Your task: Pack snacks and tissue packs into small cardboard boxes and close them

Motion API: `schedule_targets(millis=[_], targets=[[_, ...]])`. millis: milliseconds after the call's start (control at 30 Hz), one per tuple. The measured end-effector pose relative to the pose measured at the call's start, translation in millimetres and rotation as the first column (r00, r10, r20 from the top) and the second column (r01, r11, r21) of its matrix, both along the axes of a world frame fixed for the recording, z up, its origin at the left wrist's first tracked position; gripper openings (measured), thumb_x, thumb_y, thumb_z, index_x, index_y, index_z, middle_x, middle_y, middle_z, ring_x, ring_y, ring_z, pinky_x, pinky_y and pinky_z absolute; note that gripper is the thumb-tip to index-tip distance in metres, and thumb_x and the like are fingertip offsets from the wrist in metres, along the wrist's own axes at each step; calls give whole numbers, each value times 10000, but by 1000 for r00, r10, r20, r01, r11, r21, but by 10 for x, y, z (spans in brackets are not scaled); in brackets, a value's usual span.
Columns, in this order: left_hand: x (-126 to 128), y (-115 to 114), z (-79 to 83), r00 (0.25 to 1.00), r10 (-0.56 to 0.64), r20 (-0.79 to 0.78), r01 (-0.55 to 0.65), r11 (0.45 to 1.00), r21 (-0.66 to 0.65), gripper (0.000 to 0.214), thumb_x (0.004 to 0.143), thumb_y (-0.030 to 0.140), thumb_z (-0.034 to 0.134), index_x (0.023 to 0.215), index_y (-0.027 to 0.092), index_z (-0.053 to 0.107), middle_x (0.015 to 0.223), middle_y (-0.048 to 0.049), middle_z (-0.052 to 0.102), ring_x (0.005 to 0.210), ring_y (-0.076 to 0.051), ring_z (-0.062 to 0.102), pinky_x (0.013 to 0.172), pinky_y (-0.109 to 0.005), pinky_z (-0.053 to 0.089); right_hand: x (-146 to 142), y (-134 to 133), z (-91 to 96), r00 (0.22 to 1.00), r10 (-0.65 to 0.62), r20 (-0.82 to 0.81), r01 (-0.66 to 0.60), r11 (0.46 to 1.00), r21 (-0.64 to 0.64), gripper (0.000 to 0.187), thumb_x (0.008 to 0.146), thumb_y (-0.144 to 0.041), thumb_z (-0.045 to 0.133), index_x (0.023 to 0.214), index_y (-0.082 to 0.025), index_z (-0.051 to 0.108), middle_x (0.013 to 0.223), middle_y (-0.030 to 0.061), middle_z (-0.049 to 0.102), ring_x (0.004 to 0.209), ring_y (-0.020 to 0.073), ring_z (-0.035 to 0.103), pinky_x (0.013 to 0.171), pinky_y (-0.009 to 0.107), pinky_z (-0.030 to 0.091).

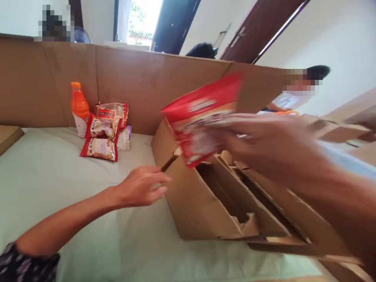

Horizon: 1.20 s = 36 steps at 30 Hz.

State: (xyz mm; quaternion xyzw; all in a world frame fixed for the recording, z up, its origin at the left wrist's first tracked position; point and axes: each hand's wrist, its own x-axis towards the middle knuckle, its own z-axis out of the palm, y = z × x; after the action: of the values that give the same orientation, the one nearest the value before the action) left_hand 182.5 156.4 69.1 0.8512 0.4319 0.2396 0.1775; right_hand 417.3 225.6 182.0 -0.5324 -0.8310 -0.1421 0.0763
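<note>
My right hand point(258, 141) reaches in from the right and grips a red snack bag point(202, 113) by its side, holding it above a cardboard box with slots point(202, 203). The hand and bag are blurred by motion. My left hand point(145, 186) is beside the box's left wall, its fingers loosely curled with a gap to the thumb and nothing visible between them. Whether it touches the box I cannot tell. Beyond it lie two small red-and-white snack bags point(102, 149), a larger red snack bag point(122, 113) and an orange-capped bottle point(78, 107), upright.
A cardboard wall point(141, 78) runs along the back of the pale green table cover point(88, 219). At the left edge lies a flat cardboard piece point(10, 137). A person point(296, 98) is beyond the wall at the right. A purple-edged packet point(125, 139) lies beside the snack bags.
</note>
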Motion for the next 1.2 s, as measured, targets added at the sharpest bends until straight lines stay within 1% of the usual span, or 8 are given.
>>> schedule_targets(millis=[133,267,400,567,700,800,1000,1200], targets=[[-869,-427,-615,974,227,13,-225,972,-64,307,908,234,520,1166,210,684,1089,-88,729,1008,-212,702,931,-356,584,-1412,93,-358,871,426,246,-366,895,-253,258,917,-125,533,939,-180,784,955,130,784,831,256,703,852,414,405],[-1220,-301,-948,955,296,20,-294,953,-75,430,909,342,490,1297,208,618,1310,-126,658,1173,-277,669,993,-430,580,-1964,357,-806,730,629,267,-553,773,-310,307,968,-90,465,1016,-108,768,1031,166,776,900,248,683,877,400,355],[-1129,305,-1174,960,278,26,-277,960,-41,583,833,432,522,1345,159,573,1496,-202,513,1381,-383,523,1128,-555,464,-1705,564,-775,824,491,282,-458,871,-178,349,981,-65,408,1133,-97,721,1080,186,756,946,238,680,900,394,359],[-881,776,-1304,962,272,36,-273,962,12,564,818,466,503,1276,150,597,1510,-227,472,1407,-421,484,1158,-599,414,-514,767,-214,996,39,74,-41,999,29,350,931,-88,482,1174,-176,718,1175,122,737,1040,234,678,912,351,409],[-755,830,-1090,960,265,95,-273,958,87,381,888,479,473,1135,249,651,1366,-145,592,1274,-370,603,1067,-578,517,677,981,-75,886,-451,-112,444,892,-83,381,985,-170,432,1238,-165,718,1248,133,724,1146,269,656,945,332,467],[-524,909,-632,964,221,146,-244,955,170,325,920,471,483,1102,273,665,1332,-107,606,1242,-340,612,918,-502,609,1262,1132,-290,799,-591,-110,569,803,-180,340,960,-198,515,1191,-69,727,1217,215,723,1119,308,674,919,352,504],[465,1421,367,999,12,49,-32,899,437,345,932,345,474,1209,248,655,1408,-73,589,1305,-279,569,1041,-447,553,1594,1304,-659,792,-591,-153,517,783,-347,346,984,-346,581,1215,-116,696,1224,153,726,1090,239,695,919,353,542],[1533,2048,457,929,-157,-335,275,898,343,599,859,116,463,1456,136,498,1603,-149,411,1488,-287,381,1220,-464,352,1623,1428,-642,846,-500,-185,347,780,-520,387,1077,-308,355,1226,-179,689,1050,65,787,823,132,741,736,203,548]])
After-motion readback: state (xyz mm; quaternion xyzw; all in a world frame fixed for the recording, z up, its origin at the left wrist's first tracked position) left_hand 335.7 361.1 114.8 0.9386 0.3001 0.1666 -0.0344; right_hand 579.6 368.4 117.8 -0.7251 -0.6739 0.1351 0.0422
